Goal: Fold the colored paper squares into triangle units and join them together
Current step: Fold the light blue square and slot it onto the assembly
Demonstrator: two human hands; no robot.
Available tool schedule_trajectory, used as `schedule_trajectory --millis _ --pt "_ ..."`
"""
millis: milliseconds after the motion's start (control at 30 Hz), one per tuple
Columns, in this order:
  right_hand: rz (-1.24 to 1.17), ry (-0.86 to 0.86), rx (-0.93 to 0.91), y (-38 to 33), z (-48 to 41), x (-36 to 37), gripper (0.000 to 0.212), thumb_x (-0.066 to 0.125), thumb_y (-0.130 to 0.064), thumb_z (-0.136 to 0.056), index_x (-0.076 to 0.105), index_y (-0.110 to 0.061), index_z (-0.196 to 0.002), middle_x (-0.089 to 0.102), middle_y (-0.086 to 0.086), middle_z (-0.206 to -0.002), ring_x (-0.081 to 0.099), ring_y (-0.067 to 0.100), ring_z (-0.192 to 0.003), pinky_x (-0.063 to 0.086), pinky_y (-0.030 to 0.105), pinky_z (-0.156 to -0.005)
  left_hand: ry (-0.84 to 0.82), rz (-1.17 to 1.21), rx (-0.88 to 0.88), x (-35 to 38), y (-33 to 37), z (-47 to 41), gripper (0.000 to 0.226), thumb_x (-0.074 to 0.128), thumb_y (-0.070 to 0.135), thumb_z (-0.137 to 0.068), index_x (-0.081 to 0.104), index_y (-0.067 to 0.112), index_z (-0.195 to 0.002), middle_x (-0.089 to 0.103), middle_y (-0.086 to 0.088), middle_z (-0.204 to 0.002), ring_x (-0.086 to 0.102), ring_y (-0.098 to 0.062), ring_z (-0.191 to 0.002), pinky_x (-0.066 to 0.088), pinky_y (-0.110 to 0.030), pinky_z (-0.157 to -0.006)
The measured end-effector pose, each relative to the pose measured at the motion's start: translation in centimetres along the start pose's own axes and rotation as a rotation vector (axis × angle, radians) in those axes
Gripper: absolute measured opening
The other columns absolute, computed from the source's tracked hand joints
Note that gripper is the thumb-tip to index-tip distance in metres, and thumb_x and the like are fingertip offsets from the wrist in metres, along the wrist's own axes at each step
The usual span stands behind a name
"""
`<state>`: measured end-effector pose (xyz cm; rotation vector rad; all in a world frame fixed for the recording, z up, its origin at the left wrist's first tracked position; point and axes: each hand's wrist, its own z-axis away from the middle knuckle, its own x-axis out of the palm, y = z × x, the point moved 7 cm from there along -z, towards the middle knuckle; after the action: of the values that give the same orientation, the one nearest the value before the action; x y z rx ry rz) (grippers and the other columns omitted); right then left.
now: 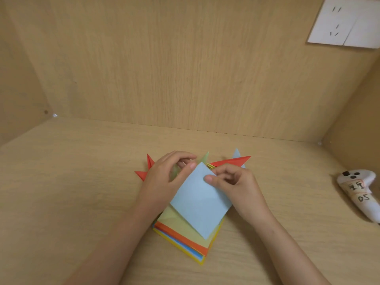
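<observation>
Now lying over the stack (pixel 181 239), turned cornerwise, likely for a diagonal fold: blue sheet (pixel 199 202). Pinched at its far edge by right hand (pixel 236 186), thumb on top; alongside, left hand (pixel 164 177), fingers curled, hold unclear. Parked beyond stack: folded units (pixel 232 160).

The person's left hand (pixel 164 177) and right hand (pixel 238 186) are bare, and so are the left forearm (pixel 115 243) and right forearm (pixel 287 241) all the way to the bottom edge of the view. The thumbnails that show are short and plain. Both forearms are slim and smooth, and the wide lens broadens them toward the bottom edge.
</observation>
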<state>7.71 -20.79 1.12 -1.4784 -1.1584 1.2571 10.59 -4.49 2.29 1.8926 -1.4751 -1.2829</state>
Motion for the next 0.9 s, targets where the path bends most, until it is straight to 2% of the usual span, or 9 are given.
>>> schedule_trajectory --millis 100,200,367,500,633,700,800,900 --pt "-0.084 0.061 0.013 0.1 -0.1 -0.6 0.009 0.071 -0.009 -0.081 0.067 -0.002 -0.085 0.07 0.023 -0.079 0.064 0.018 -0.066 0.047 0.025 -0.061 -0.05 0.12 -0.111 0.4 -0.2 0.1 0.023 0.064 0.048 -0.076 0.063 0.04 -0.098 0.066 0.015 -0.077 0.057 -0.002 -0.068 0.04 -0.017 -0.059" --pt "-0.138 0.092 0.015 -0.1 -0.2 -0.9 0.01 0.07 -0.009 -0.082 0.067 -0.001 -0.088 0.072 0.018 -0.078 0.066 0.016 -0.063 0.049 0.021 -0.056 -0.071 0.185 -0.178 0.8 0.1 0.3 0.028 0.077 0.025 -0.076 0.064 0.037 -0.098 0.069 0.009 -0.075 0.066 -0.004 -0.072 0.049 -0.018 -0.063" --pt "-0.181 0.143 0.013 -0.2 -0.1 -1.3 0.013 0.069 -0.01 -0.084 0.065 0.002 -0.088 0.071 0.024 -0.08 0.066 0.021 -0.064 0.049 0.022 -0.054 -0.075 0.318 -0.272 0.7 0.1 0.4 0.027 0.077 0.013 -0.075 0.066 0.029 -0.094 0.074 0.003 -0.078 0.071 -0.012 -0.077 0.054 -0.026 -0.067" --pt "-0.194 0.156 0.018 -0.3 -0.1 -1.2 0.013 0.067 -0.011 -0.085 0.065 0.002 -0.088 0.069 0.028 -0.082 0.065 0.025 -0.066 0.049 0.025 -0.055 -0.135 0.454 -0.328 1.0 0.4 0.5 0.03 0.074 0.006 -0.076 0.065 0.022 -0.099 0.075 -0.003 -0.082 0.072 -0.017 -0.075 0.054 -0.024 -0.063" --pt "-0.204 0.167 -0.001 -0.3 0.0 -1.3 0.011 0.067 -0.009 -0.085 0.065 0.001 -0.087 0.068 0.029 -0.08 0.064 0.025 -0.065 0.049 0.024 -0.053 -0.176 0.487 -0.357 1.4 0.3 0.5 0.037 0.075 0.005 -0.074 0.063 0.025 -0.103 0.076 -0.006 -0.084 0.072 -0.021 -0.077 0.057 -0.027 -0.065" --pt "-0.206 0.17 -0.011 -0.4 0.0 -1.3 0.01 0.066 -0.01 -0.085 0.065 0.0 -0.087 0.069 0.026 -0.078 0.064 0.024 -0.065 0.049 0.024 -0.054 -0.183 0.484 -0.353 1.4 0.3 0.5 0.038 0.075 0.005 -0.074 0.063 0.026 -0.103 0.075 -0.005 -0.084 0.072 -0.02 -0.077 0.056 -0.026 -0.065" --pt "-0.194 0.17 -0.067 -0.6 -0.1 -1.2 0.009 0.061 -0.011 -0.09 0.066 -0.004 -0.089 0.071 0.011 -0.078 0.064 0.015 -0.067 0.048 0.021 -0.058 -0.152 0.479 -0.36 1.3 -0.1 0.4 0.034 0.074 0.004 -0.075 0.064 0.024 -0.101 0.075 -0.003 -0.081 0.071 -0.015 -0.075 0.054 -0.023 -0.063" --pt "-0.12 0.136 -0.196 -1.3 0.0 -1.1 0.026 0.043 -0.003 -0.097 0.065 -0.013 -0.106 0.071 -0.001 -0.101 0.064 0.009 -0.091 0.048 0.019 -0.077 -0.063 0.535 -0.369 0.8 -0.6 0.2 0.031 0.075 0.004 -0.076 0.065 0.019 -0.101 0.075 -0.001 -0.083 0.07 -0.013 -0.076 0.053 -0.021 -0.062"
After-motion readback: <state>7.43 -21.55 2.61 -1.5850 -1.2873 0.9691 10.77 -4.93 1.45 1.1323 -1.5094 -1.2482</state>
